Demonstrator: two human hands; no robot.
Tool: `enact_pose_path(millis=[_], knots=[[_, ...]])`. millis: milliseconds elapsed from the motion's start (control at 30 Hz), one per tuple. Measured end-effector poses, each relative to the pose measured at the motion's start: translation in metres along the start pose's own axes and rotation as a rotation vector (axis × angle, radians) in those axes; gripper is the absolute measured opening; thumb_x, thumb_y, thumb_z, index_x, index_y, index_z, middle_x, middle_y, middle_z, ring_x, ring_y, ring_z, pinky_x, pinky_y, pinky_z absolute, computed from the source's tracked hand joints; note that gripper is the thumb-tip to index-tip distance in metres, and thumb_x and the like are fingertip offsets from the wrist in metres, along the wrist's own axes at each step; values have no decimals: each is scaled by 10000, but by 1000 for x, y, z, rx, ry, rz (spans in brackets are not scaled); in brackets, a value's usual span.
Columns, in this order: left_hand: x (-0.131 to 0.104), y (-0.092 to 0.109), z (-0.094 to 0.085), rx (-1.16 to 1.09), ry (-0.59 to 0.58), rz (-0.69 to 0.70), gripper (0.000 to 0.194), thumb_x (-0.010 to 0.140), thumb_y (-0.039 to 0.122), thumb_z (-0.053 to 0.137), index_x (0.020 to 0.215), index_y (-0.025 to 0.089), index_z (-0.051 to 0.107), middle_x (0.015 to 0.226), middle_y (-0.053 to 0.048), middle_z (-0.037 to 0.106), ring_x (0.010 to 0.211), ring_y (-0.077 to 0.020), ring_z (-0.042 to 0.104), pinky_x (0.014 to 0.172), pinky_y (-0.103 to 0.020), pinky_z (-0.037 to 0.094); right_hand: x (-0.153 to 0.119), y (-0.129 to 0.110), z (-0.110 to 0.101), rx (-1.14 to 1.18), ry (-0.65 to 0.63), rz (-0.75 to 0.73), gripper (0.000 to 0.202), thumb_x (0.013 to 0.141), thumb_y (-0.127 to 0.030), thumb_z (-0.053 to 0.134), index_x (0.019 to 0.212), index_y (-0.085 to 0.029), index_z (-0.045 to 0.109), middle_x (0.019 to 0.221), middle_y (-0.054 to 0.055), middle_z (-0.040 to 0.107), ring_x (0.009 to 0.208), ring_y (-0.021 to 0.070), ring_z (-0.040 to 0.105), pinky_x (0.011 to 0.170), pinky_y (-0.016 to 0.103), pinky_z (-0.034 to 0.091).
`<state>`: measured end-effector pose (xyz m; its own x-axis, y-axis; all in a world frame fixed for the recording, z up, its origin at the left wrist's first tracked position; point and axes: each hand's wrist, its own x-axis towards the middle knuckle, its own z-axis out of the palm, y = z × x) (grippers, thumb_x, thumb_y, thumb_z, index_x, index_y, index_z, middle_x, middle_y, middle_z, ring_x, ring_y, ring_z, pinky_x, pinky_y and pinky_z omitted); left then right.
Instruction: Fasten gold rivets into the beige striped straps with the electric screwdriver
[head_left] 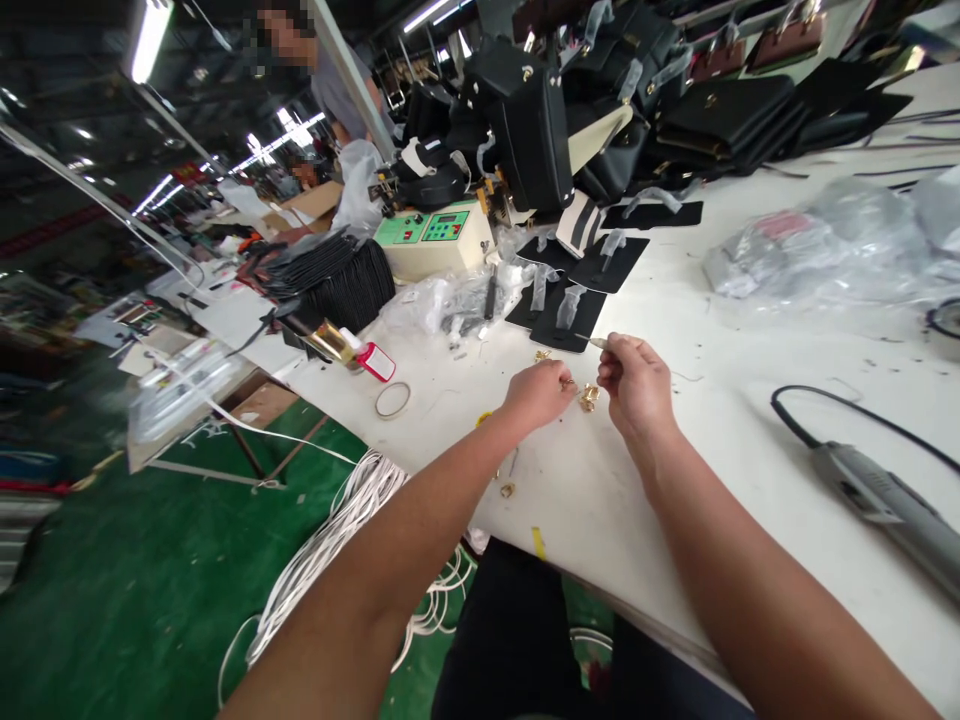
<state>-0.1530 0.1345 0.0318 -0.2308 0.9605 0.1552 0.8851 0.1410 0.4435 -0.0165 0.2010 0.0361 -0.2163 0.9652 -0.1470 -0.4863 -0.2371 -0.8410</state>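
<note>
My left hand (537,394) is closed over the white table (570,470), its fingertips pinching a small gold metal piece. Between my hands lies a little heap of gold metal fittings (589,398). In my right hand (639,385) is a thin tool (596,342) with a pale handle and a fine metal tip pointing left; its exact kind is too small to tell. Just beyond the hands are flat black panels (568,318) with clear plastic wrapped around their straps. More gold fittings (508,490) lie nearer the table's front edge.
A grey rotary hand tool (877,500) with a black cord rests at right. A red-and-white bottle (375,361), tape ring (393,400) and control box (435,240) stand left. Black bags (525,130) crowd the back. White cord (330,550) covers floor beside the table.
</note>
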Motion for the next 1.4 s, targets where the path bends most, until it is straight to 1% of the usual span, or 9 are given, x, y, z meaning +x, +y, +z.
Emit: enact_pose_path(millis=[133, 267, 400, 500, 667, 800, 1000, 1167, 1400], knots=[[-22, -34, -35, -202, 170, -139, 74, 814, 205, 745, 886, 218, 739, 854, -18, 758, 726, -165, 666, 689, -286, 515, -13, 4, 4, -69, -93, -20, 295, 736, -428, 834, 811, -207, 654, 720, -25, 610, 536, 94, 507, 469, 231, 394], [-71, -80, -69, -589, 332, -378, 213, 764, 285, 787, 949, 183, 758, 742, 5, 710, 590, -112, 605, 542, -232, 485, -42, 23, 15, -412, -385, -2, 334, 773, -463, 824, 956, -205, 719, 806, -5, 672, 605, 126, 579, 565, 272, 461], [-125, -105, -70, -687, 382, -494, 354, 773, 393, 794, 1050, 176, 754, 705, 20, 670, 521, -97, 573, 446, -210, 443, -69, 51, 24, -766, -632, -57, 271, 834, -453, 750, 936, -204, 726, 766, 8, 699, 643, 163, 596, 616, 304, 452], [-146, -108, -59, -735, 398, -537, 366, 751, 399, 821, 1032, 170, 773, 684, 20, 661, 512, -95, 560, 444, -209, 440, -76, 66, 28, -906, -647, -150, 231, 859, -430, 707, 935, -214, 732, 828, 30, 744, 695, 195, 644, 670, 332, 482], [-144, -108, -45, -779, 397, -526, 326, 751, 332, 810, 1034, 171, 793, 765, -6, 720, 640, -119, 628, 561, -225, 513, -74, 76, 29, -1016, -589, -278, 223, 865, -436, 690, 936, -231, 740, 898, 43, 771, 753, 224, 686, 723, 352, 507], [-137, -108, -38, -801, 385, -496, 327, 771, 332, 794, 1056, 172, 792, 813, -19, 741, 727, -144, 667, 665, -254, 553, -75, 78, 30, -1042, -572, -315, 210, 866, -424, 690, 943, -236, 745, 909, 40, 776, 752, 218, 691, 725, 343, 509], [-135, -104, -36, -791, 380, -465, 307, 793, 331, 773, 1058, 177, 790, 812, -9, 716, 719, -135, 649, 669, -248, 529, -76, 79, 30, -1042, -595, -326, 190, 867, -409, 697, 948, -244, 743, 934, 33, 777, 772, 213, 699, 738, 338, 517], [-135, -101, -39, -747, 379, -461, 285, 800, 321, 768, 1045, 179, 792, 810, -4, 707, 719, -131, 638, 659, -239, 515, -75, 79, 27, -1020, -676, -324, 199, 884, -415, 685, 964, -244, 746, 922, 39, 782, 751, 208, 700, 720, 332, 524], [-135, -99, -38, -708, 379, -453, 274, 809, 295, 757, 1057, 184, 790, 825, -8, 724, 732, -136, 657, 684, -246, 536, -75, 81, 27, -1006, -646, -321, 212, 882, -427, 686, 956, -236, 742, 929, 46, 777, 780, 215, 702, 725, 334, 527]])
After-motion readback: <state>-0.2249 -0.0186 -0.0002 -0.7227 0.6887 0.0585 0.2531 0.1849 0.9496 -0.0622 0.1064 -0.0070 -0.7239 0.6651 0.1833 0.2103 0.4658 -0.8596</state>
